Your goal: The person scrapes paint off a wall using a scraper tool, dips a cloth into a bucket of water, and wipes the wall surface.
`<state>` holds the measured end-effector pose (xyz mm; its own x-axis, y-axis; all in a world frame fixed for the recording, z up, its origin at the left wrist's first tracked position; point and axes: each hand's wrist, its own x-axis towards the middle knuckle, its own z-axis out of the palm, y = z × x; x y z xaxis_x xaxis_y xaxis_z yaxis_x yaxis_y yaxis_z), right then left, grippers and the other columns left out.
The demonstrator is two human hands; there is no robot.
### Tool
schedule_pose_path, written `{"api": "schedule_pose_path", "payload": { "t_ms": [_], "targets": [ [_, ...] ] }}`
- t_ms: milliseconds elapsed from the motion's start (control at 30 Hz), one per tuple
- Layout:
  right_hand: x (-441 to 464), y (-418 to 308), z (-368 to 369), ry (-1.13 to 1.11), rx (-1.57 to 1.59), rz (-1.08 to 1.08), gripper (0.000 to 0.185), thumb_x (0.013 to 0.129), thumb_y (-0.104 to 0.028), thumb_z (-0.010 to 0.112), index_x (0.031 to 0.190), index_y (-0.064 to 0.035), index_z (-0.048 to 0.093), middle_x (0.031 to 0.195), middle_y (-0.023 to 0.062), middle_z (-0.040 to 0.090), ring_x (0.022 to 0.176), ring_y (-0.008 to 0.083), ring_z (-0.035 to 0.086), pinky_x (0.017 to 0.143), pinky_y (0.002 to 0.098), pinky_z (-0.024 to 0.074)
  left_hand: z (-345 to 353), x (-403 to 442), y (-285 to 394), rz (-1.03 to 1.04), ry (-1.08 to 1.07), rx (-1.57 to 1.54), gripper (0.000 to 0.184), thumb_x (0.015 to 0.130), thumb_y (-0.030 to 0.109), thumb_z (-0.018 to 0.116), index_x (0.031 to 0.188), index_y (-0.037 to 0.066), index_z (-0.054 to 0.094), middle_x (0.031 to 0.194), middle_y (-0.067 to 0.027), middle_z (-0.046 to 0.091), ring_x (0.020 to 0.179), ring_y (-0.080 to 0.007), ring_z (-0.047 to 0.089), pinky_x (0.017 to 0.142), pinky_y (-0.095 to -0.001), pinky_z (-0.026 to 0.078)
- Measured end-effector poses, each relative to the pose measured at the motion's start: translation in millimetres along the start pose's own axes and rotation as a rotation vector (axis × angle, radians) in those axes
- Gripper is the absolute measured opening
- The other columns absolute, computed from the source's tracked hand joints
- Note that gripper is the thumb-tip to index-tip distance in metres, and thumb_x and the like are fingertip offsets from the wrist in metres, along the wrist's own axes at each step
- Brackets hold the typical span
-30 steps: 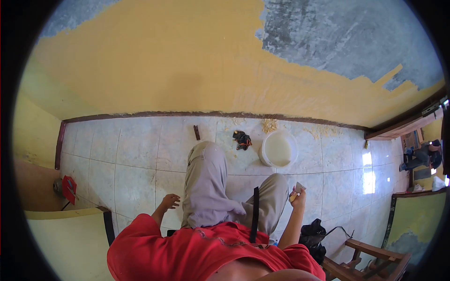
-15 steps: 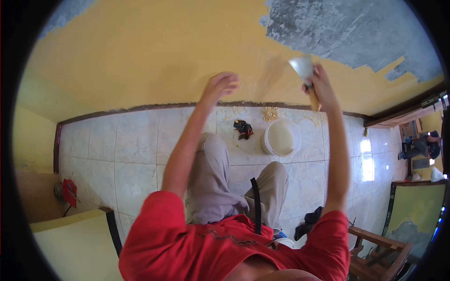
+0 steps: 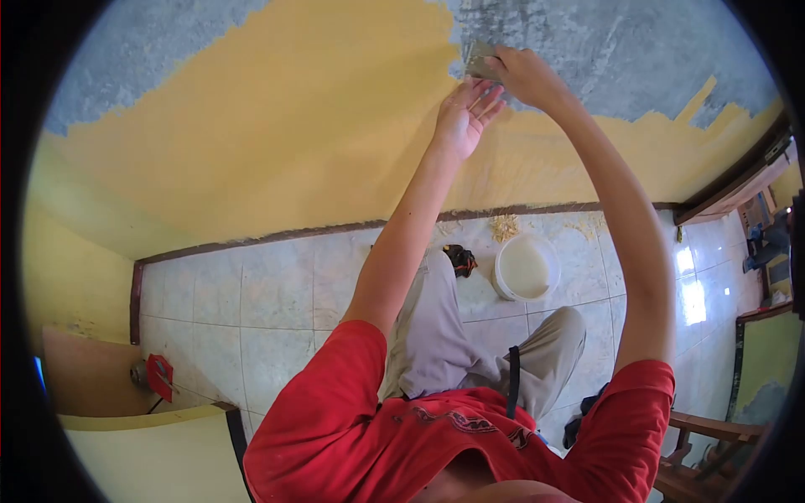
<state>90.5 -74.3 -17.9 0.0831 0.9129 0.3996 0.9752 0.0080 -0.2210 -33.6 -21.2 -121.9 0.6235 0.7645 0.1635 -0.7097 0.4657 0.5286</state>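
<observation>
My right hand [image 3: 527,75] is wrapped round a scraper [image 3: 481,61], whose flat blade lies at the wall where the yellow paint [image 3: 335,109] meets the bare grey patch [image 3: 579,50]. Just below the blade, my left hand [image 3: 470,113] is raised with its fingers apart, palm partly turned up. It is close to the scraper; whether it touches the blade or the wall I cannot tell. The scraper's handle is hidden by my right hand.
A white bucket [image 3: 527,267] stands on the tiled floor near a pile of shavings [image 3: 504,228] and a black bundle [image 3: 459,260]. Wooden furniture [image 3: 713,427] is at lower right, a red object [image 3: 158,377] at left. Another person [image 3: 765,243] is at far right.
Both hands have risen from beside my knees to the wall. The scraper has moved up to the paint edge, and my left hand has come across to the right beside it.
</observation>
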Motion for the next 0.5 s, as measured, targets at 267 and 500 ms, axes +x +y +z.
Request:
{"api": "schedule_pose_path", "payload": {
  "t_ms": [267, 500],
  "targets": [
    [-3, -30, -3, 0.039, -0.065, 0.108, 0.036, 0.099, -0.035, 0.046, 0.099, -0.0016, 0.058, 0.092, 0.0226, 0.066, 0.086, 0.0428, 0.064, 0.071, 0.0524, 0.0511, -13, 36, 6, -0.058, 0.063, -0.154, 0.024, 0.098, 0.024, 0.055, 0.102, 0.001, 0.058, 0.094, -0.0073, 0.065, 0.089, -0.0201, 0.068, 0.078, -0.0326, 0.062],
    [-6, -36, -4, 0.052, -0.051, 0.138, 0.035, 0.098, -0.034, 0.049, 0.100, -0.0011, 0.059, 0.091, 0.0214, 0.065, 0.087, 0.0419, 0.065, 0.070, 0.0524, 0.0516, -11, 37, 4, -0.041, 0.096, -0.214, 0.020, 0.096, 0.022, 0.059, 0.101, 0.002, 0.059, 0.090, -0.0056, 0.066, 0.083, -0.0168, 0.068, 0.072, -0.0291, 0.062]
  ]
}}
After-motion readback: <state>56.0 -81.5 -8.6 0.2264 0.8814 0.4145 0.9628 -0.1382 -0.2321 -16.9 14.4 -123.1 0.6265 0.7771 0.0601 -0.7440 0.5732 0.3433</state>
